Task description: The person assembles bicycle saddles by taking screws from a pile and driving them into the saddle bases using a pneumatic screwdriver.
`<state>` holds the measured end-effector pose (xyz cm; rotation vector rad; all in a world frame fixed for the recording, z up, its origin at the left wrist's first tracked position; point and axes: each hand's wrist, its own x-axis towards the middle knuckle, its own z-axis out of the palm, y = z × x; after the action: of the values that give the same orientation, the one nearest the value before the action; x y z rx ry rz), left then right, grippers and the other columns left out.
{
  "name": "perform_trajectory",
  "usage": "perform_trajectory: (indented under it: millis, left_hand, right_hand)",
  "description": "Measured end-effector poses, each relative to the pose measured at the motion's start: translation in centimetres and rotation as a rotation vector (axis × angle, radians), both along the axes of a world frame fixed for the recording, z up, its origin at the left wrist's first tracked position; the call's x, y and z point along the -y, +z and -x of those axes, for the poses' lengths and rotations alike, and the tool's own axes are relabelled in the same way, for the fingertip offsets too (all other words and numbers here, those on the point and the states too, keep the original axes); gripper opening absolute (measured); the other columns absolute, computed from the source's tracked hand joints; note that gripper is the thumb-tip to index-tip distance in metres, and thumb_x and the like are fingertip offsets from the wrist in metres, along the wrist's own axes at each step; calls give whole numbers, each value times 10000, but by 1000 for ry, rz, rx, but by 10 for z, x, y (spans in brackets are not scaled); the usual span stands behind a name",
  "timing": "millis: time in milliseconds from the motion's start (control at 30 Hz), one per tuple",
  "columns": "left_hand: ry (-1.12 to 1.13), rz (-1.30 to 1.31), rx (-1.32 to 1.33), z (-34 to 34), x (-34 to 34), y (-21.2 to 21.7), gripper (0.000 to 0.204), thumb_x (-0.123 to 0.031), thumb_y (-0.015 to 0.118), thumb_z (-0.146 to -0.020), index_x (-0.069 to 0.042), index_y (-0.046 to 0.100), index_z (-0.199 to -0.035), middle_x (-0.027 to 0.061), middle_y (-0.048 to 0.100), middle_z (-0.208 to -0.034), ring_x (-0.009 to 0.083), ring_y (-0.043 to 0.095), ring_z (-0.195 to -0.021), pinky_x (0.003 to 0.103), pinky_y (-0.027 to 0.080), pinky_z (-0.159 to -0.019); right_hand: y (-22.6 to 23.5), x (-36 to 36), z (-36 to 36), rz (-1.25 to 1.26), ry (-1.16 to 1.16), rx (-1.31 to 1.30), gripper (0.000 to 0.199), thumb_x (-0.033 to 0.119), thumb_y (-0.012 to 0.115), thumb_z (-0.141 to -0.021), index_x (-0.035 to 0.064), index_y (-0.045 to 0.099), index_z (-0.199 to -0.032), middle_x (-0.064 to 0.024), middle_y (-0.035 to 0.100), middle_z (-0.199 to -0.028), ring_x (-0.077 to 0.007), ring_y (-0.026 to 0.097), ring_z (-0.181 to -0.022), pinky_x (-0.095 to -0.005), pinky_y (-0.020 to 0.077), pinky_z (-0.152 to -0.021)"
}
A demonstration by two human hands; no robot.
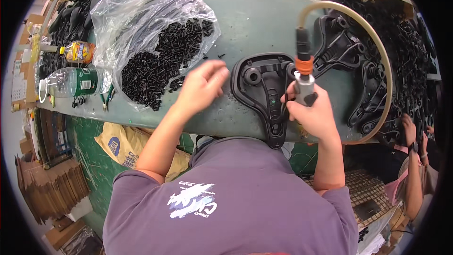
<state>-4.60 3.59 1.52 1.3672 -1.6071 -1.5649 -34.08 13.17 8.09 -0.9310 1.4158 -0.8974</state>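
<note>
A black bicycle saddle (269,85) lies underside up on the green-grey workbench, its narrow nose toward me and over the near edge. My right hand (314,111) is wrapped round an air screwdriver (304,87) with an orange collar, held over the saddle's right side. A tan hose loops from its top to the right. The screwdriver's tip is hidden behind my fingers. To the saddle's left, my left hand (203,87) hovers with fingers drawn together; anything between them is hidden. Beside it, many small black screws (153,68) lie heaped on a clear plastic bag (125,19).
More black saddles (339,47) lie to the right, before a large heap of dark parts (401,52). Bottles (73,82) and green-handled pliers (107,97) are at the left. A co-worker's arm (413,174) reaches in at the far right. Stacked cardboard (52,189) stands lower left.
</note>
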Motion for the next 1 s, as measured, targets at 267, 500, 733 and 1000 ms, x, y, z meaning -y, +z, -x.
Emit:
perform_trajectory:
  millis: [267, 500, 733, 1000]
  left_hand:
    - [-386, 1028, 563, -23, 72, -23, 97, -103, 770, -876, -74, 724, -955, 81, 700, -1000, 288, 667, -956, 403, 566, -856]
    - [-93, 169, -697, 12, 10, 18, 77, 10, 642, -1051, -30, 578, -1036, 184, 754, -1126, 205, 720, -988, 347, 589, -879]
    - [-197, -400, -1083, 42, -65, 26, 212, -40, 701, -1030, 54, 750, -1214, 170, 721, -1089, 241, 736, -906, 378, 625, -777]
    - [-315, 139, -780, 45, -61, 15, 201, -43, 678, -1051, 74, 753, -1196, 179, 724, -1100, 232, 752, -906, 341, 628, -757]
  right_hand:
    - [46, -31, 24, 678, -66, 256, 398, 12, 660, -897, 20, 528, -1273, -347, 624, -1338, -176, 665, -685, -345, 572, -684]
    - [70, -28, -24, 1101, -74, 416, 359, 62, 609, -944, 110, 521, -1289, -85, 574, -1097, -138, 637, -731, -332, 545, -706]
    - [67, -12, -31, 1149, 137, 486, 420, 43, 615, -965, 94, 483, -1360, -124, 578, -1143, -172, 669, -736, -377, 607, -732]
    - [58, -24, -25, 1040, 88, 393, 425, 50, 585, -998, 103, 426, -1389, -155, 565, -1195, -207, 683, -818, -411, 573, -835]
